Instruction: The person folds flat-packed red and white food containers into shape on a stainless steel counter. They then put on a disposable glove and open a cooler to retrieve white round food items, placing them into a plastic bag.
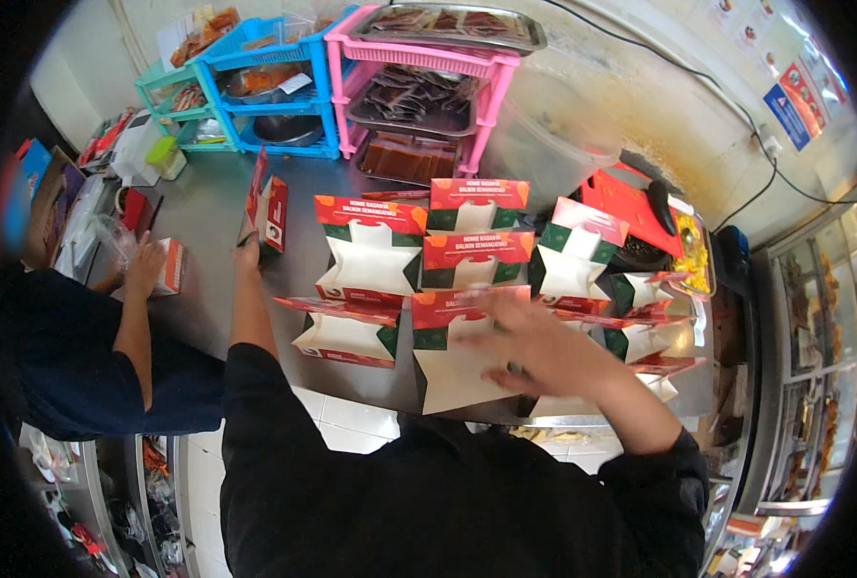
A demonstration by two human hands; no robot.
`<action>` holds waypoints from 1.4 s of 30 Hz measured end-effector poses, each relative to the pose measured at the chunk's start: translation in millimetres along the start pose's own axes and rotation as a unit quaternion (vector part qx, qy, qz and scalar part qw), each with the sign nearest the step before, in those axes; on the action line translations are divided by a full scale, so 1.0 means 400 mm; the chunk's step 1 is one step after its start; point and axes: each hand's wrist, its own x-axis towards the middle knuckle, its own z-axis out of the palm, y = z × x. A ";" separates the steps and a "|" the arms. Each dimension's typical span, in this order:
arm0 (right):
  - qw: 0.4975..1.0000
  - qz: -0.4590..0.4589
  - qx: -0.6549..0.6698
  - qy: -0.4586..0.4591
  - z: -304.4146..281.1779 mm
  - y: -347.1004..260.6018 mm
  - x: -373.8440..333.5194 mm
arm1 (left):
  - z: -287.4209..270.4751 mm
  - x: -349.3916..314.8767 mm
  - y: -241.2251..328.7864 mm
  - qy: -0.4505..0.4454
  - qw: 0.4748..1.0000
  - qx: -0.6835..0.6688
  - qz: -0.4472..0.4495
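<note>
While we hold one red-and-green carton [274,216] upright in the left hand [246,250], the governing relation is its bearing from the group of standing cartons on the metal worktop [205,231]. The held carton lies to the left of that group, with a bare strip of worktop between. Our left hand is closed on its near edge, fingers low on the panel; our right hand is well apart from it.

Orientation: the long panel of the held carton points away from our body and shows almost edge-on. The front-centre carton [467,371] and the cartons behind it present their red bands toward us, with those bands running left to right. We judge that a turn of the wrist would be needed to align the held carton with the rows.

Our right hand [534,347] is over the front-centre carton, at its right side, fingers spread and gripping nothing that we can see. Motion blur prevents us from telling whether the fingertips touch the carton. For this carton the right hand is the nearer one.

Clearance: a co-worker's hand [142,267] is beside a small orange-and-white box [170,267], left of our left hand.
</note>
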 end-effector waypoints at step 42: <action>0.987 0.153 0.045 0.032 -0.160 0.297 -0.275 | -0.368 -0.571 -0.992 -0.273 0.898 0.344 0.040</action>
